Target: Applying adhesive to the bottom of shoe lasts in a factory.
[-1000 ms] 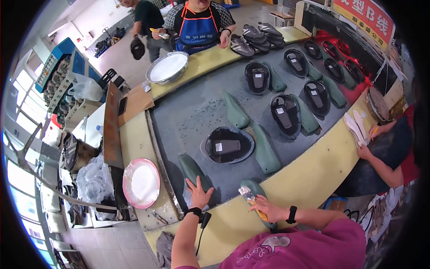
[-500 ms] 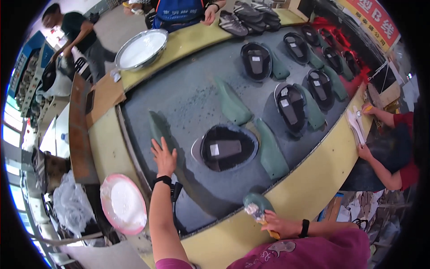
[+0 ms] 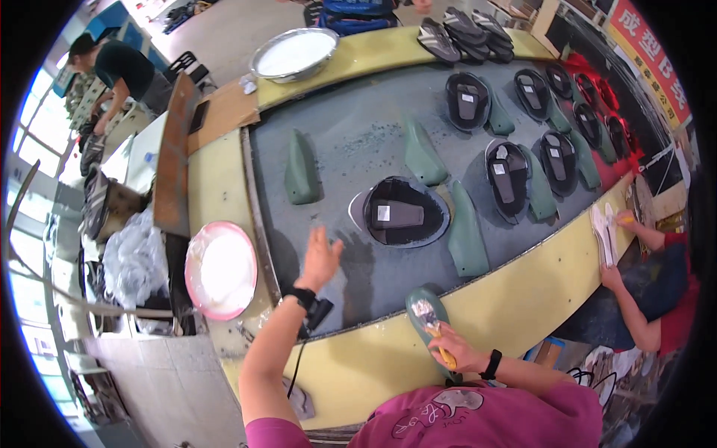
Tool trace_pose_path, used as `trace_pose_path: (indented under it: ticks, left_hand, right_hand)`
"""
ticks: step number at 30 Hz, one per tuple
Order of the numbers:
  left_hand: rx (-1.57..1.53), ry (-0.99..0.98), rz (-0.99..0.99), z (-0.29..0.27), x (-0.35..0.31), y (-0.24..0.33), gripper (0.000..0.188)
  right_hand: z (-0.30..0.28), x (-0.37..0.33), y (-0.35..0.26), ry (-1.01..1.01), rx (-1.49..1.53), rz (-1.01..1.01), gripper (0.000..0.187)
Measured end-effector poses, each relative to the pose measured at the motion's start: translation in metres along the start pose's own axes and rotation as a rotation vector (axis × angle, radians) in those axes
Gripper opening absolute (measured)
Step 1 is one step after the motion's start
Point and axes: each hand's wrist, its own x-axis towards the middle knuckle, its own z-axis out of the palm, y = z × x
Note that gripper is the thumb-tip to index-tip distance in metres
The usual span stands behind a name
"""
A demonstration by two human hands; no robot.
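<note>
A green shoe last [image 3: 441, 310] is by the person's right hand, over the yellow border at the near edge of the surface [image 3: 336, 172]. A brush [image 3: 431, 323] with a yellow handle has its white-coated bristles over the last; whether they touch it, I cannot tell. The right hand [image 3: 457, 349] grips this handle, its fingers wrapped around it and pinching it.

The left hand [image 3: 321, 261] is over the gray part of the surface, holding nothing, its fingers extended and somewhat blurred, thumb apart from the rest. Ahead of it stands a second last [image 3: 300, 172]; a dark shoe upper [image 3: 399, 213] with 1 white label lies to its right. 2 more green lasts, a near one [image 3: 467, 235] and a farther one [image 3: 423, 155], are beside that upper.

Farther right, 4 labeled uppers [image 3: 508, 183] sit beside green lasts, with others beyond in red light. To the left of the left hand is a pink-rimmed basin [image 3: 191, 276] of white material; a metal basin [image 3: 284, 77] with white contents and a pile of gray shoes [image 3: 464, 39] are along the far edge. At right, a co-worker in red holds pale insoles [image 3: 603, 231].
</note>
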Motion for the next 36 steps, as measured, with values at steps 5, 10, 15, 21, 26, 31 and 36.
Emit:
trace_pose_path:
  ticks: [5, 10, 15, 21, 26, 31, 36]
  left_hand:
    - [-0.199, -0.269, -0.213, 0.009, -0.126, 0.112, 0.066]
    - [-0.293, -0.246, -0.067, 0.070, -0.208, 0.185, 0.086]
    - [-0.551, -0.140, -0.053, 0.100, -0.226, 0.175, 0.089]
    - [-0.380, -0.138, -0.084, 0.070, -0.245, 0.151, 0.086]
    - [0.103, -0.112, -0.270, 0.071, -0.223, 0.160, 0.092]
    - [-0.188, -0.085, -0.256, 0.044, -0.202, 0.142, 0.052]
    - [-0.802, -0.307, -0.341, 0.013, -0.199, 0.130, 0.071]
  right_hand:
    - [-0.023, 0.012, -0.025, 0.202, -0.134, -0.093, 0.025]
    - [-0.035, 0.013, -0.048, 0.273, -0.214, -0.210, 0.024]
    - [-0.043, -0.003, -0.058, 0.269, -0.260, -0.282, 0.025]
    - [-0.050, -0.023, -0.060, 0.324, -0.274, -0.164, 0.016]
    - [-0.050, -0.004, -0.045, 0.399, -0.079, -0.073, 0.012]
    - [-0.068, 0.013, -0.055, 0.335, 0.169, 0.019, 0.011]
    - [-0.077, 0.031, -0.037, 0.332, 0.218, -0.035, 0.012]
